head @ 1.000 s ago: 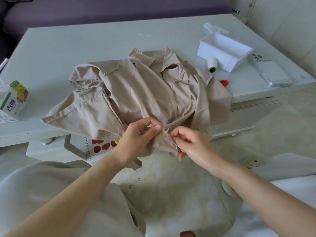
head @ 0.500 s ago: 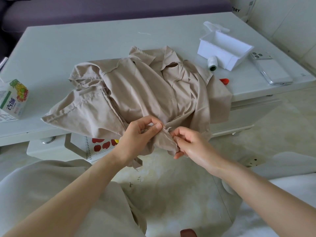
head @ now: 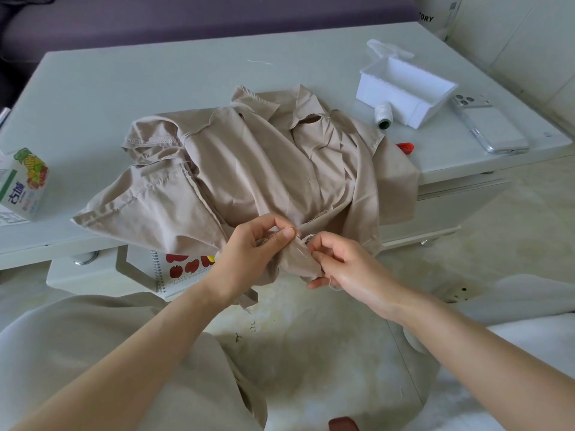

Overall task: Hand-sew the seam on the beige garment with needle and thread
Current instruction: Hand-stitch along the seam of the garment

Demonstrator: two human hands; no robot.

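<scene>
You had one beige garment (head: 249,169) in front of you, crumpled across the near edge of the white table (head: 124,82), with its lower part hanging off the edge into your two hands. Your left hand (head: 258,247) pinched a fold of that hanging cloth between thumb and forefinger. The thumb lay flat on top and the other fingers curled behind. Your right hand (head: 339,262) sat just beside it, its thumb and forefinger closed on what looked like one thin pale needle (head: 304,255), slanted against the fold. Its remaining fingers were curled, the lowest tucked under the cloth. Both forearms reached forward from the bottom corners, and the hands came almost together just off the table edge, above the floor.

To the right of the garment lay one spool of white thread (head: 383,115), on its side and right against one open white plastic box (head: 404,88). One small red object (head: 405,147) peeked out from behind the garment's right edge. Further right, one phone (head: 488,126) in a clear case lay face down. At the table's left edge stood one juice carton (head: 23,185) printed with fruit. On the shelf under the table, one spiral notebook (head: 183,269) with red apples on its cover showed beside your left wrist.
</scene>
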